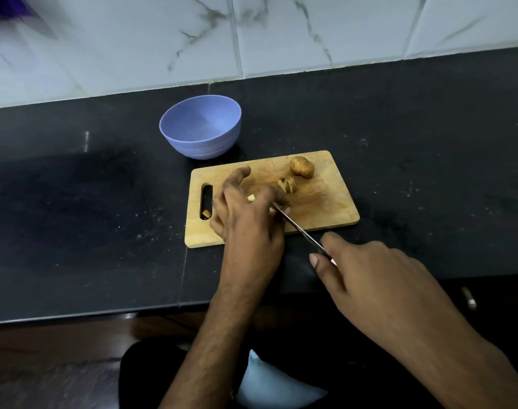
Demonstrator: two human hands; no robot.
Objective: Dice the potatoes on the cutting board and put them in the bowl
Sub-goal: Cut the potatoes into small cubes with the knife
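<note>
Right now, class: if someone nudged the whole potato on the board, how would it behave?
The whole potato looks rounded and lies uncut, so it would probably roll or wobble. It seems firm, not floppy. The flat cutting board has no rim to stop it.

Left hand (246, 211): centre of the frame, palm down, fingers spread and bent, fingertips pressing downward; forearm runs down to the lower centre edge. Right hand (367, 270): right of centre, knuckles up, fingers curled in a grip, thumb extended leftward; forearm exits at the lower right corner.
</note>
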